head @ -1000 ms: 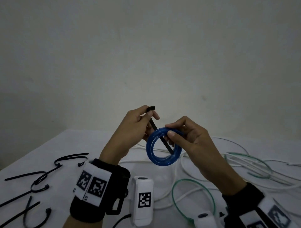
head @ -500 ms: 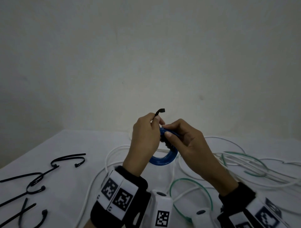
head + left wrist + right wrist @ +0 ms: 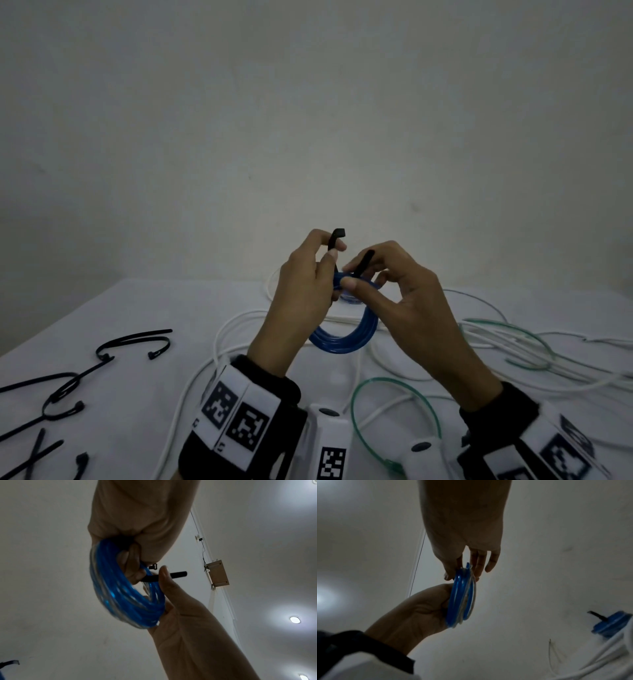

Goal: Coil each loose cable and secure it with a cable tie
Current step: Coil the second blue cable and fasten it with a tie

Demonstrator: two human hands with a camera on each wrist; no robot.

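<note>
A coiled blue cable (image 3: 346, 339) hangs in the air between both hands, above the white table (image 3: 137, 308). A black cable tie (image 3: 337, 236) runs through the coil. My left hand (image 3: 334, 250) pinches the tie's head end between thumb and forefinger, and its other fingers curl through the blue cable (image 3: 123, 588). My right hand (image 3: 356, 274) pinches the tie's tail end (image 3: 364, 262), which sticks up above the coil. The right thumb lies on the cable tie (image 3: 171, 576) in the left wrist view. In the right wrist view the blue cable (image 3: 462, 599) appears edge-on against the left palm.
Several loose black cable ties (image 3: 133, 342) lie at the table's left. Loose white cables (image 3: 239, 329) and green cables (image 3: 394, 428) spread under and right of the hands. Another blue coil with a black tie (image 3: 611, 623) lies beside white cables. A plain wall stands behind.
My left hand moved right, close against the right hand. The coil turned from face-on to hanging below the fingers. The tie's tail now sticks up in the right hand's pinch.
</note>
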